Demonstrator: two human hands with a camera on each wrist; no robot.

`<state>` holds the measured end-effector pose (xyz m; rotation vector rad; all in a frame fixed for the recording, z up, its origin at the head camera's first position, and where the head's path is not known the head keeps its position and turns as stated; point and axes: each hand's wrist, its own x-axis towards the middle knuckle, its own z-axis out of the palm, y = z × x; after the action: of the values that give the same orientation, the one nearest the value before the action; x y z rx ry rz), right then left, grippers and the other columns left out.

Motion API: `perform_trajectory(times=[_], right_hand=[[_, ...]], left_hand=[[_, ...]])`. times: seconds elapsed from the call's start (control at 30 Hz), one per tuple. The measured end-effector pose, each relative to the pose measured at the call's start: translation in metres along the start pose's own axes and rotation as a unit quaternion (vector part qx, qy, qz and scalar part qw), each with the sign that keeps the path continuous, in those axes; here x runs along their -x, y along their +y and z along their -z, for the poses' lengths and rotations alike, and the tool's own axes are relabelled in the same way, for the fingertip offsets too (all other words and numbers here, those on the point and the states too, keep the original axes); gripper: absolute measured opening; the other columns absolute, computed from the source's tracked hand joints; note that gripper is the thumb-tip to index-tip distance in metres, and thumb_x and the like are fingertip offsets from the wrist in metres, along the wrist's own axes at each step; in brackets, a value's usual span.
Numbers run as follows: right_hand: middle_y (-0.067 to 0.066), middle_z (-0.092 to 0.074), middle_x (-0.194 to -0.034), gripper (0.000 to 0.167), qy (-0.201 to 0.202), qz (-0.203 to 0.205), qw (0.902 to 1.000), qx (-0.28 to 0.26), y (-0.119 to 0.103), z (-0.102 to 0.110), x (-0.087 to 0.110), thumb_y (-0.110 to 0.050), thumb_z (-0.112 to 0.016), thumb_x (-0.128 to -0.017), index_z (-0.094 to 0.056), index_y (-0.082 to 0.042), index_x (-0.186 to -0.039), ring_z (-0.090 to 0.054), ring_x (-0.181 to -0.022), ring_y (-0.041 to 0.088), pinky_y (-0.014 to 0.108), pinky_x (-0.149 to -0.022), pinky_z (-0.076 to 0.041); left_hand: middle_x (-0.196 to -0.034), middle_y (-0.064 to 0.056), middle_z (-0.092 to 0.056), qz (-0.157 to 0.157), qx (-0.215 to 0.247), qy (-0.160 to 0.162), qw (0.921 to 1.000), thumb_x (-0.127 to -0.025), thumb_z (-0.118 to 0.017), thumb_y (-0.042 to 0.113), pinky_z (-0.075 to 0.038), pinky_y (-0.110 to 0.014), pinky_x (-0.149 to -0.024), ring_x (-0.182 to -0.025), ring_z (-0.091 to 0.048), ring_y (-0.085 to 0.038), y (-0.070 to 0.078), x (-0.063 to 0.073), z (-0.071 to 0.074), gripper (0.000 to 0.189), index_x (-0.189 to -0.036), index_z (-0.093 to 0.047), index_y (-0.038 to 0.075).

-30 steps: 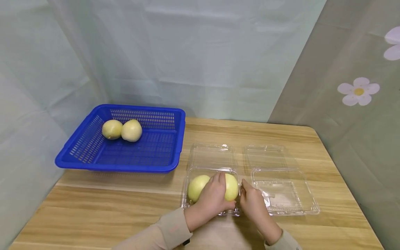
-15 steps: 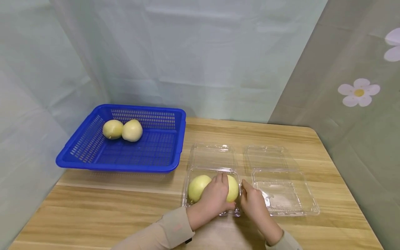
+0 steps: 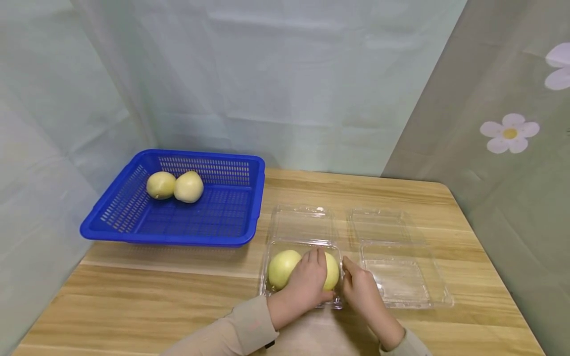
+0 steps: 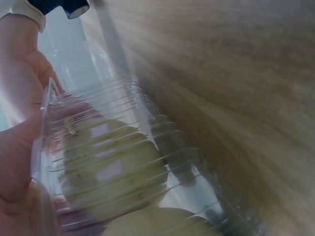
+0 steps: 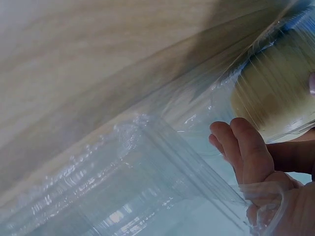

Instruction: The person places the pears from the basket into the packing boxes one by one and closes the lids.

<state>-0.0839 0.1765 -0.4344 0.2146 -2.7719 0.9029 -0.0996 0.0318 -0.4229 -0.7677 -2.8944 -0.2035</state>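
In the head view, a hinged clear plastic container (image 3: 264,282) lies open with two pale yellow round fruits in its base. My left hand (image 3: 307,279) grips the right-hand fruit (image 3: 332,272) from above, fingers over its top and thumb at its near side. The left-hand fruit (image 3: 283,269) sits beside that hand. My right hand (image 3: 362,291) is at the container's right rim, its foremost fingertip right against the edge; its other fingers (image 5: 248,150) are loosely bent in the right wrist view. Ribbed container walls cover the fruit (image 4: 115,167) in the left wrist view.
A second clear container (image 3: 438,277) lies open to the right, close by my right hand. A blue plastic basket (image 3: 256,198) with two more pale yellow fruits (image 3: 189,187) stands back left. Everything rests on a wooden table (image 3: 147,291), with curtains (image 3: 285,99) behind.
My left hand has shifted very slightly to the right over the right-hand fruit, covering more of it. The right hand stays at the container's rim.
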Motion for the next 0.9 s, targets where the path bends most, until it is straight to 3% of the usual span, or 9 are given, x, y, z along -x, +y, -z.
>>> perform_trajectory(times=[0.17, 0.4, 0.57, 0.77, 0.83, 0.9], right_hand=[[0.025, -0.069, -0.099, 0.038, -0.019, -0.018, 0.9996, -0.014, -0.002, 0.001, 0.000, 0.010, -0.052, -0.079, -0.058, 0.016, -0.116, -0.052, -0.056, 0.014, 0.023, -0.046, -0.042], [0.017, -0.069, -0.085, 0.041, -0.021, -0.023, 0.9995, -0.003, -0.006, 0.003, 0.000, 0.008, -0.054, -0.077, -0.058, 0.016, -0.116, -0.053, -0.060, 0.014, 0.026, -0.052, -0.045], [0.027, -0.068, -0.100, 0.042, -0.022, -0.022, 0.9995, -0.004, -0.008, 0.004, -0.002, 0.006, -0.054, -0.078, -0.057, 0.016, -0.118, -0.065, -0.076, 0.027, 0.039, -0.064, -0.055], [0.028, -0.066, -0.101, 0.045, -0.024, -0.024, 0.9994, -0.007, -0.009, 0.008, -0.007, 0.005, -0.053, -0.079, -0.054, 0.014, -0.123, -0.064, -0.075, 0.029, 0.042, -0.066, -0.055], [0.031, -0.064, -0.105, 0.046, -0.029, -0.025, 0.9992, -0.013, -0.010, 0.010, -0.010, 0.005, -0.053, -0.079, -0.052, 0.015, -0.125, -0.064, -0.079, 0.033, 0.044, -0.069, -0.055], [0.035, -0.057, -0.120, 0.050, -0.042, -0.036, 0.9979, -0.033, -0.011, 0.013, -0.014, 0.005, -0.053, -0.080, -0.047, 0.015, -0.129, -0.064, -0.083, 0.038, 0.047, -0.073, -0.055]], left_hand=[[-0.122, -0.022, -0.056, 0.011, 0.067, -0.006, 0.9977, -0.068, -0.079, 0.044, -0.051, -0.032, -0.093, -0.110, -0.057, -0.030, -0.004, 0.002, 0.007, 0.089, -0.127, -0.046, -0.013], [-0.125, -0.024, -0.054, 0.017, 0.175, 0.053, 0.9830, -0.079, -0.071, 0.034, -0.049, -0.041, -0.096, -0.113, -0.056, -0.034, -0.024, 0.002, 0.022, 0.073, -0.130, -0.045, -0.012], [-0.129, -0.027, -0.050, 0.051, 0.235, 0.074, 0.9678, -0.082, -0.069, 0.029, -0.044, -0.048, -0.101, -0.120, -0.050, -0.040, -0.045, 0.004, 0.031, 0.069, -0.132, -0.043, -0.011], [-0.135, -0.029, -0.046, 0.097, 0.268, 0.058, 0.9567, -0.085, -0.066, 0.029, -0.039, -0.051, -0.105, -0.125, -0.046, -0.042, -0.066, 0.004, 0.035, 0.070, -0.134, -0.039, -0.013], [-0.137, -0.030, -0.044, 0.109, 0.285, 0.055, 0.9508, -0.085, -0.065, 0.028, -0.039, -0.051, -0.105, -0.126, -0.045, -0.043, -0.071, 0.004, 0.034, 0.070, -0.135, -0.039, -0.013], [-0.138, -0.031, -0.043, 0.119, 0.297, 0.055, 0.9459, -0.087, -0.063, 0.026, -0.038, -0.052, -0.106, -0.127, -0.044, -0.044, -0.075, 0.004, 0.033, 0.069, -0.136, -0.037, -0.013]])
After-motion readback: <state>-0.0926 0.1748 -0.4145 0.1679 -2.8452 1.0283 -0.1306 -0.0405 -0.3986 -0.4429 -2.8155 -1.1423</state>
